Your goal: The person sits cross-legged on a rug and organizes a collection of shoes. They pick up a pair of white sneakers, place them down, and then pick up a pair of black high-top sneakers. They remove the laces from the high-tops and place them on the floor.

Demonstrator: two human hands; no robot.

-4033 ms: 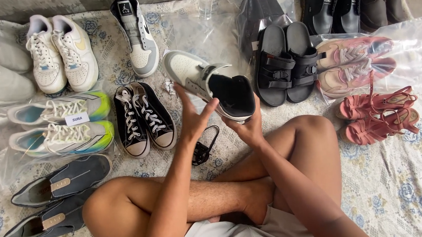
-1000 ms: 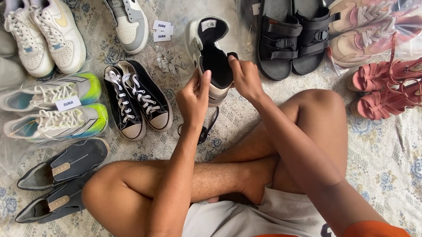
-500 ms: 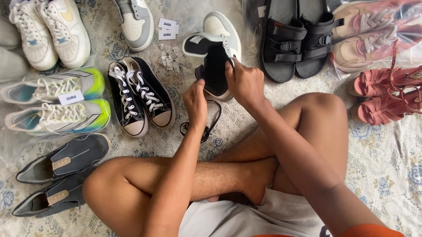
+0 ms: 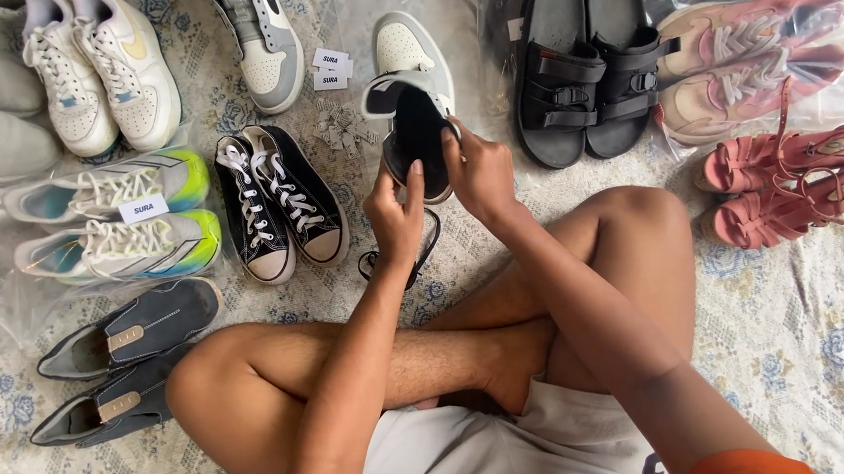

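A white and grey high-top sneaker [image 4: 407, 78] with a black inside lies on the cloth in front of me, its opening turned towards me. My right hand [image 4: 478, 170] grips the heel edge of that sneaker. My left hand [image 4: 397, 214] touches its near rim from below. A black lace [image 4: 428, 241] lies on the cloth just under my left hand. I sit cross-legged, knees at both sides.
Black low sneakers [image 4: 279, 200] lie left of my hands, black sandals [image 4: 594, 63] to the right. Green-toed trainers [image 4: 110, 221], grey slip-ons [image 4: 121, 361], white sneakers [image 4: 102, 66], another high-top [image 4: 261, 39], pink shoes [image 4: 749, 51] and red sandals [image 4: 794, 183] surround me.
The sneaker has been turned from its side so that its toe points away and its opening faces me. Both hands have moved onto its heel.
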